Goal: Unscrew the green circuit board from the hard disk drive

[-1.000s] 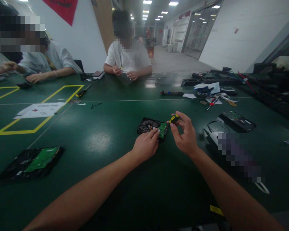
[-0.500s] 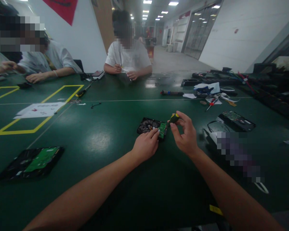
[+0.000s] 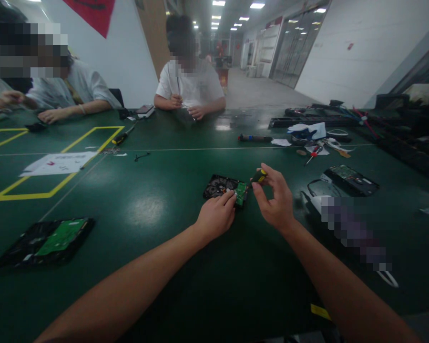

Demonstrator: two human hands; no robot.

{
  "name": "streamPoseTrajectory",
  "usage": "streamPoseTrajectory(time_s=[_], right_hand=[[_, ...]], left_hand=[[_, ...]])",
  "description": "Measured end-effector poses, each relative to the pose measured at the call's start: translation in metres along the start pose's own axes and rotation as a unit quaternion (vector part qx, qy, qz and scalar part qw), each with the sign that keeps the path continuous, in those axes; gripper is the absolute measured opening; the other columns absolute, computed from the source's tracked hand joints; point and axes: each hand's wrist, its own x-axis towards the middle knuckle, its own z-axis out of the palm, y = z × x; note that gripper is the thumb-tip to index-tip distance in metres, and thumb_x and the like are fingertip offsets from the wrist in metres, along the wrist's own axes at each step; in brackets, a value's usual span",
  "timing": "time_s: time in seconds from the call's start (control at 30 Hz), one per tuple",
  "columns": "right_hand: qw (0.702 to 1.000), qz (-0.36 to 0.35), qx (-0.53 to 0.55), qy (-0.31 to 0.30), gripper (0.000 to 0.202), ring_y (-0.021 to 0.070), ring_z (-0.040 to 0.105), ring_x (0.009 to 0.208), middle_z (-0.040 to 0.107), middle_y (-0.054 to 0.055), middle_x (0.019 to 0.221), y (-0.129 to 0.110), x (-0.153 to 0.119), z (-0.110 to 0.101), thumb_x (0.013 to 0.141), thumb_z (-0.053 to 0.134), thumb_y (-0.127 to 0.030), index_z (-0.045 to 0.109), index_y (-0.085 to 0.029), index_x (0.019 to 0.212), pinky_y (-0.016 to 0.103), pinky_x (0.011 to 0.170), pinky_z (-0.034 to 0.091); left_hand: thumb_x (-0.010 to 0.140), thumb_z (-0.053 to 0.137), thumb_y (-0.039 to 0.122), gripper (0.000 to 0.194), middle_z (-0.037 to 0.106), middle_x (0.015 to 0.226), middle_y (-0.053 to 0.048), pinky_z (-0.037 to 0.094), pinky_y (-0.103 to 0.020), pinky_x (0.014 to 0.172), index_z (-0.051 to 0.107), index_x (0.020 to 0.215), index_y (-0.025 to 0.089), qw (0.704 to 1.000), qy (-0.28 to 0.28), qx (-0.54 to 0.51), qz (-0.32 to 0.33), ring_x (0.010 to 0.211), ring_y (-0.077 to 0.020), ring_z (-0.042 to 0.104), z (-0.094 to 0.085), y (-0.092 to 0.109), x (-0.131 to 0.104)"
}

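Observation:
A black hard drive with a green circuit board (image 3: 219, 185) lies on the dark green table in front of me. My left hand (image 3: 217, 213) rests on its near edge, fingers together, steadying it against the table. A yellow and black screwdriver (image 3: 259, 176) is pinched between the thumb and fingers of my right hand (image 3: 277, 197). The screwdriver slants down to the left, its lower end at the drive's right edge; the exact spot its tip touches is too small to tell.
Another drive (image 3: 59, 240) lies at the near left, one more (image 3: 353, 180) at the right beside a blurred pouch (image 3: 353, 228). Farther off are a paper (image 3: 59, 163), a black tool (image 3: 255, 138) and a red screwdriver (image 3: 314, 153). People sit across the table.
My right hand and the screwdriver's handle have shifted very slightly. My left hand and the drive have stayed in place.

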Motion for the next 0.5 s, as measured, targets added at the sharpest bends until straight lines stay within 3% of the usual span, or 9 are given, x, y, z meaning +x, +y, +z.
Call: streamPoseTrajectory(time_s=[0.13,0.3,0.5], right_hand=[[0.999,0.022,0.031,-0.007,0.065,0.0258,0.074,0.109,0.061,0.01,0.147,0.0008,-0.0012,0.0022,0.099,0.062,-0.02,0.04,-0.035,0.157,0.051,0.099,0.065],[1.0,0.007,-0.011,0.023,0.061,0.0251,0.073,0.101,0.066,0.009,0.132,0.0027,-0.0017,0.0025,0.095,0.071,-0.024,0.049,-0.035,0.151,0.048,0.088,0.068],[1.0,0.017,0.025,0.003,0.066,0.0261,0.073,0.109,0.062,0.011,0.143,0.0037,-0.0025,0.0042,0.097,0.065,-0.021,0.04,-0.033,0.157,0.051,0.096,0.066]], left_hand=[[0.103,0.052,0.025,0.044,0.06,0.151,-0.016,0.06,-0.048,0.103,0.058,0.145,0.012,1.0,0.0,0.001,-0.002,0.126,-0.0324,0.068,-0.0002,0.0001,-0.0004],[0.102,0.053,0.025,0.045,0.059,0.152,-0.016,0.06,-0.048,0.102,0.057,0.145,0.012,1.0,-0.002,0.0,-0.003,0.126,-0.0323,0.068,0.0002,0.0,-0.0006],[0.102,0.053,0.025,0.044,0.06,0.15,-0.017,0.061,-0.048,0.101,0.058,0.144,0.013,1.0,-0.002,-0.004,-0.005,0.123,-0.0317,0.069,-0.0026,0.0011,0.0004]])
